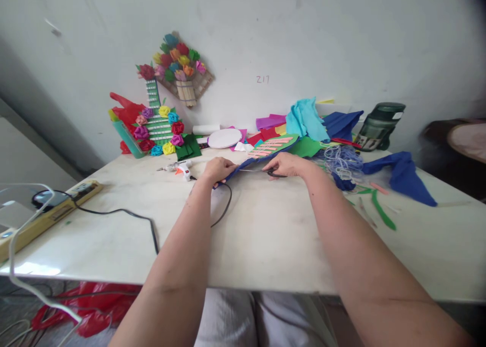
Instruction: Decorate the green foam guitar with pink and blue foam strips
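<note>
My left hand (218, 170) is closed on one end of a dark blue strip (240, 166) that looks like felt or crepe paper. In my right hand (286, 165) is a pair of scissors (275, 173) with black handles, fingers wrapped round them. Their thin blades point left and meet the strip near my left fingers. The strip runs along the near edge of a green oval piece (279, 144) with pink stripes. A black cord (229, 205) passes beneath my left hand.
A white glue gun (184, 170) lies left of my hands. Farther left is a power strip (56, 213). Paper-flower crafts (161, 124) stand by the wall. Coloured sheets (307, 119), tangled string (343, 162), green scraps (382, 213) and a dark bottle (380, 126) are on the right.
</note>
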Motion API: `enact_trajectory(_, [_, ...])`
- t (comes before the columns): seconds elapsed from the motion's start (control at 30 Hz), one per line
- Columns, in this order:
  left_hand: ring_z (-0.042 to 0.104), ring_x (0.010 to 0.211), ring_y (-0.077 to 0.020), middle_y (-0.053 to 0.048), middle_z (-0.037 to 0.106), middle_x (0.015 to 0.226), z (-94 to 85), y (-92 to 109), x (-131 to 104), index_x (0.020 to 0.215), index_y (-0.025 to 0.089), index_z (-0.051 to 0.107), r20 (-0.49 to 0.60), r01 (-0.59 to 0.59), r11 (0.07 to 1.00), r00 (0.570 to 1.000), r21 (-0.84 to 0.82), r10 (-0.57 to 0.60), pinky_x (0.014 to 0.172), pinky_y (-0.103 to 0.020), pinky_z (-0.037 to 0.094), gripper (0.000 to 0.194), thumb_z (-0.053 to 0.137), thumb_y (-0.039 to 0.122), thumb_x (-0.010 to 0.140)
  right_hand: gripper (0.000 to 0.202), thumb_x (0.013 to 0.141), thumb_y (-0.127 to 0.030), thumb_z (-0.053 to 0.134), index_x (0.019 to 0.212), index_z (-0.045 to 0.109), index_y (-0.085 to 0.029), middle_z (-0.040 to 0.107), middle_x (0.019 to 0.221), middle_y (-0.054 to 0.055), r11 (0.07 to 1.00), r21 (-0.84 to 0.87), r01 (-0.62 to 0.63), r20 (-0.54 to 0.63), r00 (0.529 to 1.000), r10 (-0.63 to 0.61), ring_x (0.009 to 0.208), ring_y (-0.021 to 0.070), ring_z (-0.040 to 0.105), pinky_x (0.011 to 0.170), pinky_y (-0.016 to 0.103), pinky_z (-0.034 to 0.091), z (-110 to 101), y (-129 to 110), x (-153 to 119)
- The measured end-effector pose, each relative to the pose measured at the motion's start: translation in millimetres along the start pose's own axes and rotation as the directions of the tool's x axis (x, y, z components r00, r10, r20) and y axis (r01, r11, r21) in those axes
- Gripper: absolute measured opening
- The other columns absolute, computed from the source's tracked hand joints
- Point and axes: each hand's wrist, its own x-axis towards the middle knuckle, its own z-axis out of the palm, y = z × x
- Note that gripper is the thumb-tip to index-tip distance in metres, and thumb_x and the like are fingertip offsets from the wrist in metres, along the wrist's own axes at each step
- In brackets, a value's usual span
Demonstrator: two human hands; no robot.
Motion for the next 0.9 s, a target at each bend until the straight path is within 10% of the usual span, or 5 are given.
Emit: enact_trajectory(0.9, [0.052, 0.045, -0.0114, -0.001, 0.06, 0.055, 2.2, 1.6, -3.3, 0.097, 0.022, 0.07, -0.021, 0.01, 1.0, 1.0, -0.011, -0.01, 0.048, -0.021, 0.04, 0.051, 0.042, 0.059, 0.078, 0.039, 0.069, -0.017, 0.061, 0.107, 0.069, -0.022, 0.072, 0.081, 0.004, 0.983, 0.111, -0.144, 0.115, 0.985, 0.131, 0.057, 0.0128, 0.06, 0.052, 0.023, 0.049, -12.4, -31.6, 4.2])
